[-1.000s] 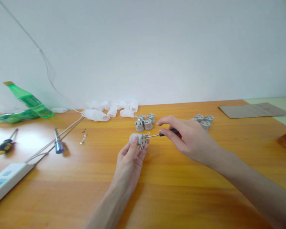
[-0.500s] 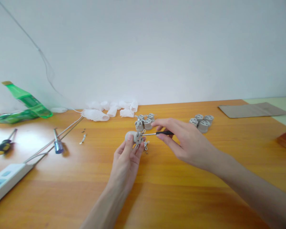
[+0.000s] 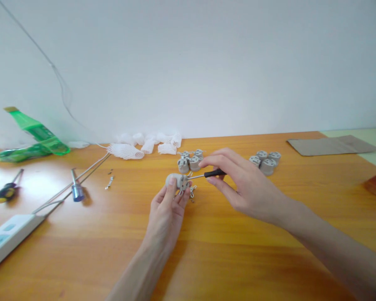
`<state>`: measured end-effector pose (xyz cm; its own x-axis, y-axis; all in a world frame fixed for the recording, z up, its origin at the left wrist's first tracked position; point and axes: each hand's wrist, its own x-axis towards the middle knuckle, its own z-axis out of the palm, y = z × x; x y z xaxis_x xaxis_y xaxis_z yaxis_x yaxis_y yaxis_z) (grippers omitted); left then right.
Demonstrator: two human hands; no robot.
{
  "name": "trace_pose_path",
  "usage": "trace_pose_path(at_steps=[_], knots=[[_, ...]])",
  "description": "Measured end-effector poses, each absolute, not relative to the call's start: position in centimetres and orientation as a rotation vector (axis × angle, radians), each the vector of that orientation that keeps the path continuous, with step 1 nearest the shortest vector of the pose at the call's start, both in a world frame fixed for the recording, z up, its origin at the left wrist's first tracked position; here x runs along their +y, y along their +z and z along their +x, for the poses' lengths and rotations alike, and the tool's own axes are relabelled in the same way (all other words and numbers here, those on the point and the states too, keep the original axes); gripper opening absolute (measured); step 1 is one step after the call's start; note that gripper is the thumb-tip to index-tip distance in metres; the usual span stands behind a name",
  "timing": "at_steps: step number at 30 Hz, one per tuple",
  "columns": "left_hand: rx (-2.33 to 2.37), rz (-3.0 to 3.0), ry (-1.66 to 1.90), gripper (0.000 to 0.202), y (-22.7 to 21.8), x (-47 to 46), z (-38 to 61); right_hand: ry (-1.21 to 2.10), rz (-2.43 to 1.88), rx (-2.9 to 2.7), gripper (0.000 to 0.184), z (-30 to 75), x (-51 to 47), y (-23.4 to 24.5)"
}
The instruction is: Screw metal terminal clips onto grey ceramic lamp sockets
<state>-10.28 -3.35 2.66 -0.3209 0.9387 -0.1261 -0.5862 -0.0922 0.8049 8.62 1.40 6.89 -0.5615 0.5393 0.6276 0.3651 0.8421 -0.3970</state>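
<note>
Tilted on its side, a grey-white lamp socket is gripped between the thumb and fingers of my left hand, its holed end facing right. My right hand is closed on the black handle of a small screwdriver. The screwdriver's thin shaft points left, and its tip meets the socket's holed end. Small metal clips lie on the table just beyond my left fingertips. Behind the hands stands a cluster of several similar sockets, some with metal clips on top.
More sockets stand beyond my right hand. White foam netting lies along the wall. To the left are a blue-handled tool, a yellow-black screwdriver, a power strip, small metal parts and a green package. Brown cardboard lies right.
The screwdriver's handle has tipped up slightly, and my right hand's fingers have shifted around it. My left hand and the socket stay nearly in place.
</note>
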Motion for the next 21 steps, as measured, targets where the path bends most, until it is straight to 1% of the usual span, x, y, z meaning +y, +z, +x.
trace_pose_path(at_steps=[2, 5, 7, 13, 17, 21], knots=[[0.957, 0.508, 1.682, 0.028, 2.6, -3.3, -10.3, 0.269, -0.604, -2.205, 0.029, 8.7, 1.4, 7.0], [0.952, 0.515, 1.678, 0.028, 2.7, -3.4, -10.2, 0.267, -0.687, -2.136, 0.018, 8.7, 1.4, 6.8], [0.955, 0.54, 1.677, 0.028, 2.8, -3.4, -10.2, 0.328, -0.782, -2.147, 0.012, 8.6, 1.5, 6.6], [1.023, 0.657, 1.728, 0.029, 3.0, -3.3, -10.8, 0.445, -0.854, -2.326, 0.019, 8.7, 2.2, 6.1], [1.278, 1.039, 1.741, 0.026, 3.0, -3.6, -11.5, 0.5, -0.841, -2.324, 0.022, 9.0, 3.1, 4.8], [1.443, 1.61, 1.73, 0.014, 3.9, -4.3, -11.3, 0.677, -0.781, -2.353, 0.019, 9.0, 4.0, 2.7]])
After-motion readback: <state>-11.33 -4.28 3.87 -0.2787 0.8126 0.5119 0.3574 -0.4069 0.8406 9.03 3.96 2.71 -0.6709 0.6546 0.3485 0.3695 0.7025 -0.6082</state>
